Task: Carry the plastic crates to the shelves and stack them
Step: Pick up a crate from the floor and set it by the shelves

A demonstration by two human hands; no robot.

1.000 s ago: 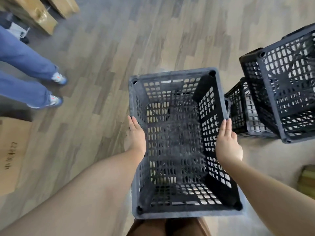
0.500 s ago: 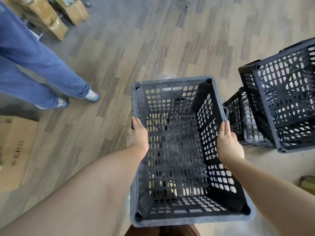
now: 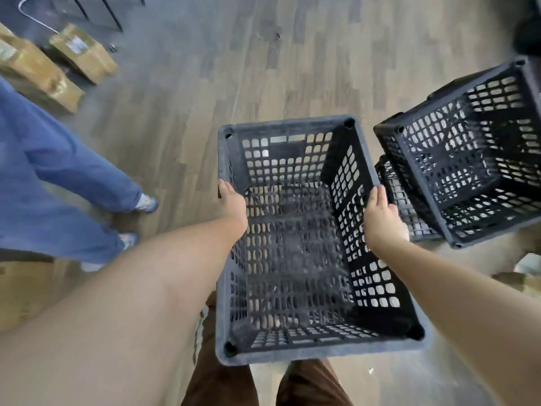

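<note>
Left hand (image 3: 232, 205) and right hand (image 3: 380, 218) grip the long rims of an empty black plastic crate (image 3: 292, 259) carried between them. More stacked crates (image 3: 468, 159) sit beyond the right hand. No shelves show, so delivery and stacking likely remain.

A dark perforated crate (image 3: 292, 259) hangs above the wood floor (image 3: 263, 68), open side up, held between two bare arms. The left hand (image 3: 232, 205) holds its left rim and the right hand (image 3: 380, 218) holds its right rim, both about midway along. Just right of it sit two more black crates, the top one (image 3: 468, 159) tilted over the lower one (image 3: 404, 206). To the left stand legs (image 3: 73, 177) in blue trousers. Cardboard boxes (image 3: 85, 52) lie far left.
</note>
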